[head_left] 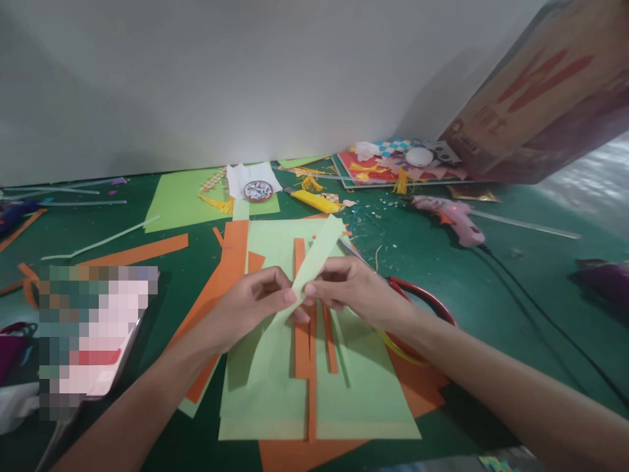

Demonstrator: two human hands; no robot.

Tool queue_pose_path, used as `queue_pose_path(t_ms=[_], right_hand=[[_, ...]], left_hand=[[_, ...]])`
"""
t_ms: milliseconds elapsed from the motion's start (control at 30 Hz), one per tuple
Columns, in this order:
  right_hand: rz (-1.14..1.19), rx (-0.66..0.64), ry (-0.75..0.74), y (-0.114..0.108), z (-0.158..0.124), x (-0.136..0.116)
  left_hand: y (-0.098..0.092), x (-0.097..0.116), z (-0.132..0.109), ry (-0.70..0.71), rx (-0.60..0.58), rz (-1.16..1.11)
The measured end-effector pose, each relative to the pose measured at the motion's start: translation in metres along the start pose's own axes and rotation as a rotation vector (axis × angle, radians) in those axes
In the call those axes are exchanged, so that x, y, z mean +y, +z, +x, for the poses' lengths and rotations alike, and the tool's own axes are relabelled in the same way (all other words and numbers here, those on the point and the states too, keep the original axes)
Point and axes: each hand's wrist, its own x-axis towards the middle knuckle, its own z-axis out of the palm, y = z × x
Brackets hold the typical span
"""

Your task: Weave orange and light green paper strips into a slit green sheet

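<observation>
The left hand (253,300) and right hand (354,290) both pinch the pale-green paper strip (320,251) midway, above pale-green sheets (373,406), upper end toward one o'clock. Light, even pressure, grips close together, should spare it a crooked crease.

Pale green is shown by the strip (324,244) and the sheet (373,393), orange by the scraps (301,354). Near the far edge of the dark-green bench (540,269), the cutter (314,200) is coloured yellow, and paper (393,147) is chequered blue-and-white.
</observation>
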Motion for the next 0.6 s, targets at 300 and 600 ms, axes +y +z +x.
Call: queue_pose_path(t_ms=[300, 600], right_hand=[[-0.024, 0.035, 0.021, -0.0031, -0.0019, -0.0055], [0.099, 0.076, 0.053, -0.0033, -0.0016, -0.0006]], left_hand=[[0.0038, 0.0025, 0.0036, -0.009, 0.126, 0.067], [0.0051, -0.0023, 0.0027, -0.053, 0.086, 0.199]])
